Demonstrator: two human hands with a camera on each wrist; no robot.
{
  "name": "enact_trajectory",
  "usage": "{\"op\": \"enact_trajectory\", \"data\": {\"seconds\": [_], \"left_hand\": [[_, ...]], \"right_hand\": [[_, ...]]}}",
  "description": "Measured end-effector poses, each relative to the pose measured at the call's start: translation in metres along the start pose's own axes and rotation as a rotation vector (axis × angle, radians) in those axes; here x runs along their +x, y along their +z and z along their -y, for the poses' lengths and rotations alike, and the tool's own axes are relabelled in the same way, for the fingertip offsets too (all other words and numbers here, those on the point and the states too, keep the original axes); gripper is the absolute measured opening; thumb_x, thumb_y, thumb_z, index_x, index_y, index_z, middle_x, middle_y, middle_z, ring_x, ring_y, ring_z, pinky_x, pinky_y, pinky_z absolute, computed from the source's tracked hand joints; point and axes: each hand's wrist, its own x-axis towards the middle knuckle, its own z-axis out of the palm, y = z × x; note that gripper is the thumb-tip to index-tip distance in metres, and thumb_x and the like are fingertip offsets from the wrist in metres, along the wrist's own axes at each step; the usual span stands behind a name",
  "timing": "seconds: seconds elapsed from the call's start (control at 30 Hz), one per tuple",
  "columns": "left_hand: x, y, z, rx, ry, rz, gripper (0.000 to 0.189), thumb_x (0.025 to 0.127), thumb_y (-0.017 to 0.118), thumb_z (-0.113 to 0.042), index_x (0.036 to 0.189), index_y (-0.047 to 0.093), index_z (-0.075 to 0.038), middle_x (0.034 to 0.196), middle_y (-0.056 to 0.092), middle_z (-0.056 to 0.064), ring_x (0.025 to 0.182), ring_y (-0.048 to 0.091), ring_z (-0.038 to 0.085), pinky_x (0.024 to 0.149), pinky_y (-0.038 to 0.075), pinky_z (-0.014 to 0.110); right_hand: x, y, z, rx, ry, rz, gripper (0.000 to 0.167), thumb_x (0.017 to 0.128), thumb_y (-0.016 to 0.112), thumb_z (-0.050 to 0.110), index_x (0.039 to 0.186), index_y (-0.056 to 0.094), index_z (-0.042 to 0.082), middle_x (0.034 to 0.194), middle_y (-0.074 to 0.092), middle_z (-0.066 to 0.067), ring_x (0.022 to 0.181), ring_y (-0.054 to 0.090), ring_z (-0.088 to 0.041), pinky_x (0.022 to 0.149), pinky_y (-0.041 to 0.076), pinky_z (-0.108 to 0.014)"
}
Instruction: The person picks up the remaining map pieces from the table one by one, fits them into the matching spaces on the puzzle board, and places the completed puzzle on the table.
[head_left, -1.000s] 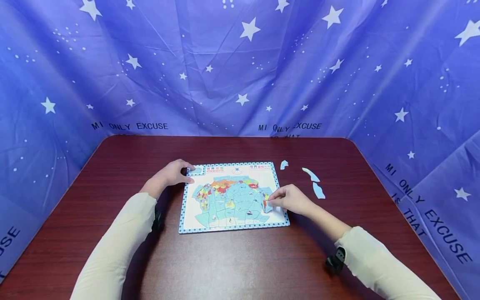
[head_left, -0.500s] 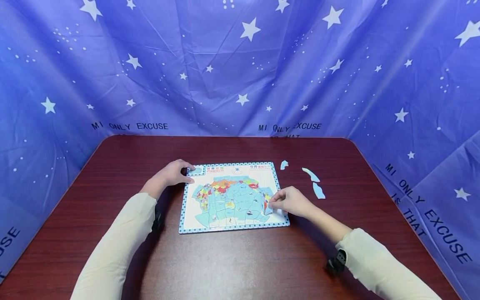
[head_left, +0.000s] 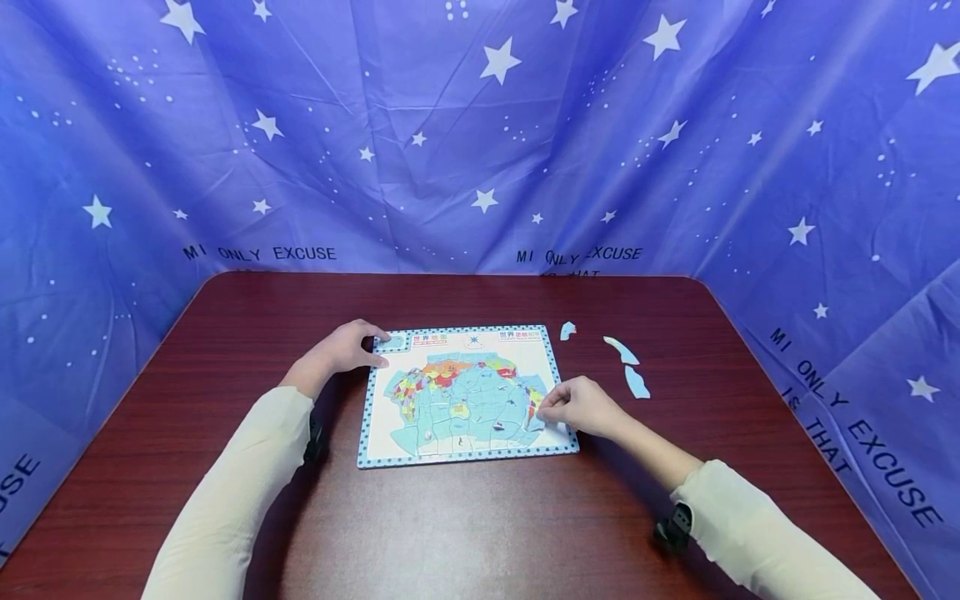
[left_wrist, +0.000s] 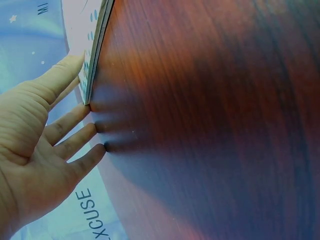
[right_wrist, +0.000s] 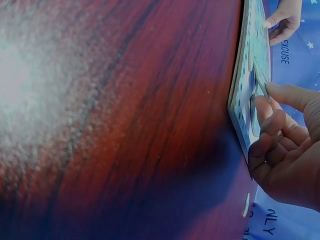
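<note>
A world map puzzle board (head_left: 381, 442) with a dotted blue border lies flat on the table. My left hand (head_left: 345, 347) rests at its far left corner; in the left wrist view the thumb lies over the board's edge, and the other fingers (left_wrist: 82, 149) stretch straight beside it. Over the map's right side, my right hand (head_left: 583, 405) pinches a light blue puzzle piece (head_left: 536, 422) between thumb and fingertips. The right wrist view shows this piece (right_wrist: 261, 80) tilted up from the board, close to its slot.
On the table (head_left: 450, 533), right of the board, lie three loose items: a small puzzle piece (head_left: 567, 331), a long curved piece (head_left: 621, 350) and another pale blue piece (head_left: 637, 382). A blue star-patterned curtain (head_left: 450, 167) hangs behind and along both sides.
My right hand has shifted very slightly at the map's right side, still pinching the puzzle piece, which sits a little differently. My left hand stays put at the board's corner.
</note>
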Motion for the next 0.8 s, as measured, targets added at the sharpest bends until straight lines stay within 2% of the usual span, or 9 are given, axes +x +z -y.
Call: {"op": "enact_trajectory", "data": {"seconds": [0.17,0.33,0.8], "left_hand": [[0.0003,0.0005,0.0007,-0.009,0.004,0.002,0.048,0.082,0.072,-0.024,0.123,0.059,-0.003,0.138,0.041,0.025,0.125,0.041,0.038,0.103,0.037,0.051],[0.0008,0.001,0.0008,-0.009,0.005,-0.001,0.047,0.082,0.072,-0.024,0.123,0.059,-0.004,0.138,0.042,0.025,0.124,0.041,0.038,0.104,0.037,0.05],[0.0023,0.001,0.0004,-0.016,-0.024,0.011,0.049,0.082,0.072,-0.026,0.125,0.058,-0.005,0.141,0.039,0.024,0.127,0.039,0.038,0.104,0.036,0.051]], "right_hand": [[-0.0005,0.0027,-0.0008,-0.032,-0.003,-0.023,0.01,0.08,0.071,0.02,0.076,0.072,0.01,0.063,0.062,0.005,0.051,0.04,-0.006,0.046,0.034,-0.021],[-0.0011,0.0046,-0.0002,-0.053,-0.026,-0.038,0.01,0.08,0.071,0.019,0.074,0.072,0.01,0.065,0.064,0.005,0.055,0.043,-0.008,0.049,0.036,-0.021],[-0.0029,0.0076,-0.0001,-0.103,-0.073,-0.06,0.011,0.078,0.074,0.018,0.072,0.068,0.011,0.062,0.059,0.006,0.055,0.044,-0.007,0.049,0.036,-0.019]]}}
